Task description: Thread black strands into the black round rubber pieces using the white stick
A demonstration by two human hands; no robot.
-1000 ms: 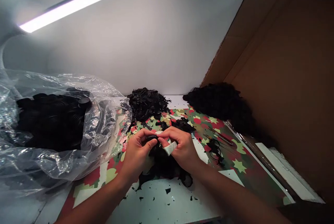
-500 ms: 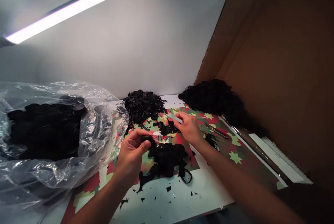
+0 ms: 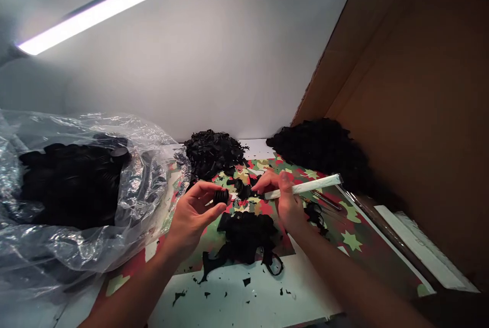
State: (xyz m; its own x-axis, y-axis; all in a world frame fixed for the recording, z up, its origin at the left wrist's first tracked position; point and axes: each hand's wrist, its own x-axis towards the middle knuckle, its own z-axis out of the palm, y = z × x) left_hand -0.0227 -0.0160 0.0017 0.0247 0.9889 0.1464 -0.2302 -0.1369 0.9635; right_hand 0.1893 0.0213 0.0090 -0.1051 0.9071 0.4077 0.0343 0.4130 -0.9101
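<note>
The white tabletop (image 3: 260,149) bore a camouflage-patterned sheet (image 3: 382,262) and, nearest the front, a pale panel (image 3: 229,305) strewn with black flecks (image 3: 246,281). A clear plastic bag (image 3: 80,246) of black round pieces (image 3: 72,185) sat left; 2 black heaps (image 3: 216,152) stood at the back, a dark clump (image 3: 248,236) lay centrally, and slim tools (image 3: 327,201) rested right.

Bag (image 3: 95,249): clear plastic, v. glossy; blk pc (image 3: 220,196): ribbed surf.; panel (image 3: 405,93): matt cardbd.
</note>
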